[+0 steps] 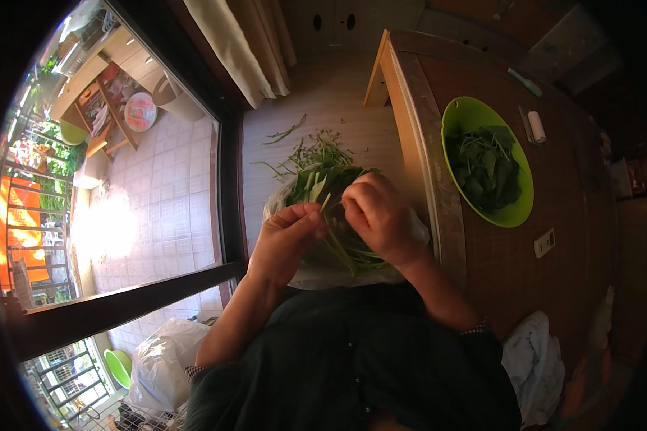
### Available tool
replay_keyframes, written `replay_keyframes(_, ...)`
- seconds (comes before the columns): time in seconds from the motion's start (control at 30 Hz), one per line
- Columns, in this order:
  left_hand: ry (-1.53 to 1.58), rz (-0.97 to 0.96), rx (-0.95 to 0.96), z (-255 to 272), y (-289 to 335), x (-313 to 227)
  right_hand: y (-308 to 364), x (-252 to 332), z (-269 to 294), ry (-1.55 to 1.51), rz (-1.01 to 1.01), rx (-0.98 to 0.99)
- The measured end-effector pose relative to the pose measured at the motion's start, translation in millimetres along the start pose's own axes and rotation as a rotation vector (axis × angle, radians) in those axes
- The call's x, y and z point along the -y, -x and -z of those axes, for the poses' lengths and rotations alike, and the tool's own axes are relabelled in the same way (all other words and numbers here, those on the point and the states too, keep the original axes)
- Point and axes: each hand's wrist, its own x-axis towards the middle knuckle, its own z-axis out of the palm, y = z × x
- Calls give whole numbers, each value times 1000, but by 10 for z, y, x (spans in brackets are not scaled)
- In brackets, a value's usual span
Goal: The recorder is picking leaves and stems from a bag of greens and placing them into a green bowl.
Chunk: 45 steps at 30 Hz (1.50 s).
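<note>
My left hand pinches a pale green leafy-vegetable stem between thumb and forefinger. Close beside it, my right hand is closed, its fingers curled near the same stem; exactly what lies in them is hidden. Under both hands a clear plastic bag rests at my lap, with long green stems and dark leaves in it. Beyond the bag, a loose heap of picked-off stems lies on the floor.
To the right stands a brown table bearing a green basin of leaves, a white remote-like device and a white roll. A dark-framed glass door stands at left. A white plastic bag sits lower left.
</note>
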Motion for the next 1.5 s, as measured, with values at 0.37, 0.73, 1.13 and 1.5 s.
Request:
replay_keyframes(0.37,51,49,65,100,0,30,-108,-332,148,-136,-412,-132)
replay_keyframes(0.73,-7,122,27,14,73,44,-38,-589,67,-168,-428,97)
replay_keyframes(1.13,-224,103,138,-115,71,115,312,37,169,-634,-492,226)
replay_keyframes(1.5,-245,145,182,-262,121,136,423,96,485,-632,-465,71)
